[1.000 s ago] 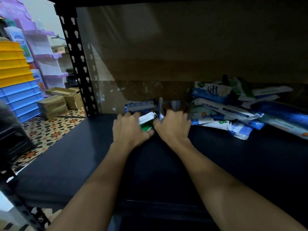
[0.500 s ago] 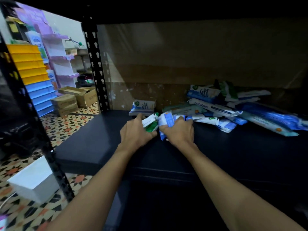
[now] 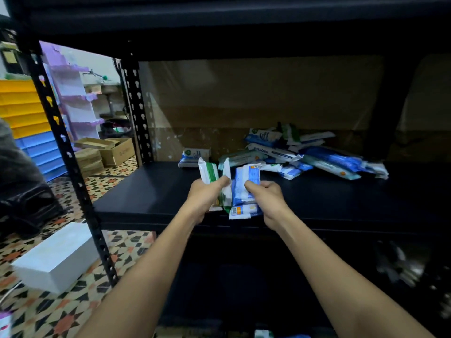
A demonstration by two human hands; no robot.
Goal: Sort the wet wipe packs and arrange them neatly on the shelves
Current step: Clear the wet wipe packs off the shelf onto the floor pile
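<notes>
My left hand [image 3: 203,197] grips green-and-white wet wipe packs [image 3: 210,170] upright above the front of the dark shelf [image 3: 151,193]. Right beside it, my right hand [image 3: 267,198] holds blue-and-white packs [image 3: 246,189], thumb on their face. The two bundles touch between my hands. A single white-and-blue pack [image 3: 194,157] lies flat at the back left of the shelf. A loose heap of blue, white and green packs [image 3: 317,154] sprawls along the back right.
Black perforated uprights [image 3: 66,152] frame the shelf on the left. A white box [image 3: 56,259] sits on the patterned floor. Cardboard boxes [image 3: 107,150] and yellow and blue bins [image 3: 24,118] stand further left. A lower shelf [image 3: 244,289] is dark.
Both hands have drawn back from the rear of the shelf toward its front edge, lifting the packs upright. The view has pulled back, so more floor shows.
</notes>
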